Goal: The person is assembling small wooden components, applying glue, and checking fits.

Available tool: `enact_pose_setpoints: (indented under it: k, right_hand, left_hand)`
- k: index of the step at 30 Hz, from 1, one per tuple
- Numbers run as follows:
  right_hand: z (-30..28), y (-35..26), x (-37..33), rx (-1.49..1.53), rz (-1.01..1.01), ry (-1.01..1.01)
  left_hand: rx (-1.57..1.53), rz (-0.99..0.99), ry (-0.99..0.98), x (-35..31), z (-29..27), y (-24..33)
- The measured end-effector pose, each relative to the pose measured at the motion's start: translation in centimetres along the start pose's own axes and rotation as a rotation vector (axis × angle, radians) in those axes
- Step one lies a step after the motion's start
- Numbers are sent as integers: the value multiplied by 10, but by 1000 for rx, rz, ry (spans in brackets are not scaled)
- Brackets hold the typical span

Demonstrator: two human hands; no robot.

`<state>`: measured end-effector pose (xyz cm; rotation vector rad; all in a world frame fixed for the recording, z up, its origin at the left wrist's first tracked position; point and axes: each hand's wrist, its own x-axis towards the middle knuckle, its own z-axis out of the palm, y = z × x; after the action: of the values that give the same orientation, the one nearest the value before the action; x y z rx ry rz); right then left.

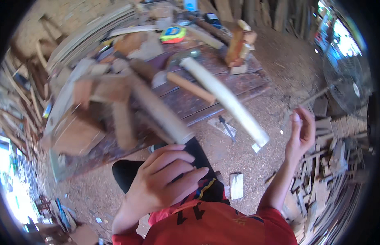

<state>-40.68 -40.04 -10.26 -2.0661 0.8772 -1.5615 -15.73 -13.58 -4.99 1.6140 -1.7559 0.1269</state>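
The left hand (163,177) sits low in the view, at about seven o'clock from centre, back toward the camera, fingers stretched together and pointing toward two o'clock, the wrist bent and the forearm running down to the lower edge. The right hand (301,132) is raised at about three o'clock, well apart from the left, its fingers loosely curled and parted (nothing is gripped between them), thumb upright. Its bare forearm slopes down toward six o'clock into a red sleeve (275,220).
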Motion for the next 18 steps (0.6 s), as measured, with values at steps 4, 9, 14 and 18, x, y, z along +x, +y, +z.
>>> enact_pose_setpoints:
  k: [4,9,14,18]
  right_hand:
    - [-6,-26,-10,-87,-232,-94]
    - [-2,-58,-38,48,-234,-63]
    - [5,-98,-63,18,-263,-101]
    - [13,-133,-74,-29,-352,-176]
  left_hand:
    - [-58,-62,102,-46,-17,11]
    - [-35,-180,205,-103,-38,32]
    - [-16,-218,366,-146,-53,51]
    - [-24,-259,470,-168,-60,62]
